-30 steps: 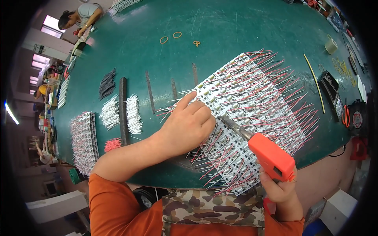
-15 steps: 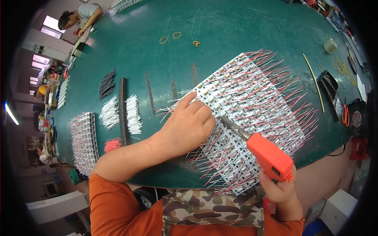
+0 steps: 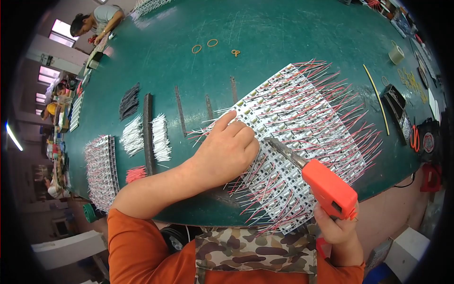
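Observation:
A large panel of white circuit boards (image 3: 279, 106) lies at a slant on the table, with rows of small pale cylindrical parts and red and white wires fanning off its edges. My left hand (image 3: 228, 146) rests over the panel's left part, index finger stretched along its edge and the other fingers curled. Whatever those curled fingers pinch is hidden under the hand. A red soldering gun (image 3: 329, 188) sits in my right hand (image 3: 336, 228), gripped from below at the panel's lower right. Its dark metal tip points up-left over the board, close to my left fingers.
Left of my forearm lie bundles of white wires (image 3: 161, 137), red wires (image 3: 136, 174) and black wires (image 3: 128, 101), beside a dark bar (image 3: 147, 128). Further left stands a stack of wired boards (image 3: 100, 170). Rubber bands (image 3: 212, 42), a solder spool (image 3: 396, 55) and orange-handled scissors (image 3: 414, 138) lie beyond.
The soldering gun and my right hand have shifted slightly to the right, its tip drawing a little away from my left fingers. My left hand and the panel have stayed in place.

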Demonstrator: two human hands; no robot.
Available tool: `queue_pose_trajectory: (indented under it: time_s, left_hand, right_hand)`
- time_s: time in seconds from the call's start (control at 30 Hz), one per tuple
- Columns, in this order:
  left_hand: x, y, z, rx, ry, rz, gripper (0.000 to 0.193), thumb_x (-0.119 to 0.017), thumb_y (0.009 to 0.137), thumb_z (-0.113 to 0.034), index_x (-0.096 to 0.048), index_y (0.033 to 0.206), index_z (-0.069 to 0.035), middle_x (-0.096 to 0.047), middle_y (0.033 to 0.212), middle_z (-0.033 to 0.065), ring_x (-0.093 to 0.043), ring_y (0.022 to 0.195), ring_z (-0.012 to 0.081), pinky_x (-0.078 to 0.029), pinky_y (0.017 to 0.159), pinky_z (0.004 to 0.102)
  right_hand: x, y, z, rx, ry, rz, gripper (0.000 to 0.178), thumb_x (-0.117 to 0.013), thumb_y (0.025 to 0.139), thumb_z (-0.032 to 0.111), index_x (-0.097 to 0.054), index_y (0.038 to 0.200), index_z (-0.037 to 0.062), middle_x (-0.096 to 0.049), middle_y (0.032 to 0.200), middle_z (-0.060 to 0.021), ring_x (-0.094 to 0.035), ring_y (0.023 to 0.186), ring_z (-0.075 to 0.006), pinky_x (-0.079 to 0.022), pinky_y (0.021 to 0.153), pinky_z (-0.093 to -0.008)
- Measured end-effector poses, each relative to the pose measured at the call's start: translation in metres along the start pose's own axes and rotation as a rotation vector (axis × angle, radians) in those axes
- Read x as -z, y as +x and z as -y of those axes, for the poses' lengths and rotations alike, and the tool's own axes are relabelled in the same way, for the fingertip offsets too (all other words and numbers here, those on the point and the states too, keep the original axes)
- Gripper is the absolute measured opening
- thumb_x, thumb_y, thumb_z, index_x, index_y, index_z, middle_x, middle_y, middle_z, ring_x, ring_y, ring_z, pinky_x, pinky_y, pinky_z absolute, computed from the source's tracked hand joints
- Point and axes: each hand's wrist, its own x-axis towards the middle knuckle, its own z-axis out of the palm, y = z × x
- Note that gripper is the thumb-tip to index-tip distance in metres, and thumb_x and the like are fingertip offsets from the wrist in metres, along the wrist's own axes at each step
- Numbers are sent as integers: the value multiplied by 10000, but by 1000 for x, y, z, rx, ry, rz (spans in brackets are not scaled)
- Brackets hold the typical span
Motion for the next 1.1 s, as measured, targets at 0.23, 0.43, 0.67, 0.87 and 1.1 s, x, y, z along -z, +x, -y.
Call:
queue_pose_trajectory:
  time_s: [0.23, 0.43, 0.67, 0.87, 1.1]
  left_hand:
    - [-3, -3, 1, 45, -44, -109, 103, -627, 750, -127, -622, 834, -68, -560, 859, 65, -616, 881, 253, -466, 1032, 522]
    - [-1, 0, 2, -12, -91, -89, 139, -640, 747, -149, -636, 866, -77, -555, 831, 47, -622, 858, 242, -467, 1027, 516]
    - [2, 3, 6, -45, -48, -76, 167, -676, 721, -174, -638, 860, -91, -566, 811, 37, -627, 862, 236, -448, 1049, 518]
    - [7, 3, 7, -41, -77, 56, 171, -644, 780, -128, -684, 943, -95, -605, 873, 37, -650, 921, 227, -449, 1052, 531]
    - [7, 6, 9, -60, -78, 53, 168, -643, 779, -132, -686, 936, -94, -607, 851, 39, -649, 911, 232, -456, 1042, 520]
  right_hand:
    - [5, 1, 4, -8, 20, 18, 378, -725, 804, 6, -624, 1166, -41, -635, 855, -87, -582, 638, -184, -472, 603, -306]
    - [6, -3, 0, 8, -1, 15, 407, -730, 793, -8, -612, 1181, -43, -635, 853, -88, -592, 650, -181, -479, 617, -303]
    - [4, -12, -7, -25, 34, 7, 462, -736, 794, 6, -594, 1226, -80, -678, 942, -112, -647, 728, -199, -530, 716, -321]
    - [6, -10, -8, 11, -6, 66, 485, -742, 803, 37, -585, 1240, -105, -692, 1015, -156, -694, 833, -267, -545, 833, -363]
    - [8, -14, -5, -115, 66, 88, 501, -744, 809, 42, -573, 1256, -107, -690, 1094, -190, -706, 879, -287, -547, 853, -365]
